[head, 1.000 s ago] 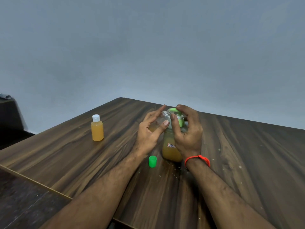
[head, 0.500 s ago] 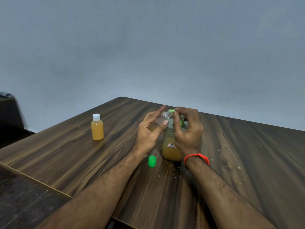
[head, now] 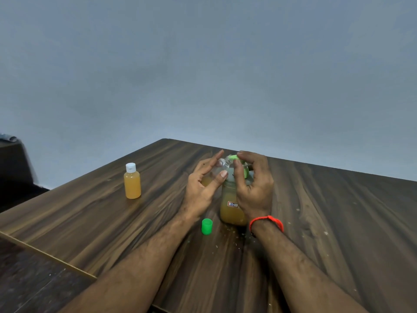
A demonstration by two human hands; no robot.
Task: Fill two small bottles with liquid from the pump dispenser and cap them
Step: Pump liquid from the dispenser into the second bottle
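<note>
Left hand (head: 200,188) holds 1 tilted clear bottle (head: 220,164) at my pump dispenser's (head: 232,206) spout; right hand (head: 255,184) curls over its pump head (head: 234,157). Green cap (head: 207,226) stands just below my left wrist.

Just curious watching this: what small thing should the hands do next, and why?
Probably press the green pump head down again. The right hand sits on it, the left hand holds a tilted clear small bottle at the spout, showing little liquid, and its green cap waits on the table.

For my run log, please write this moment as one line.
left hand: holds small bottle at spout | right hand: on pump dispenser | green cap: loose | capped bottle: filled
</note>
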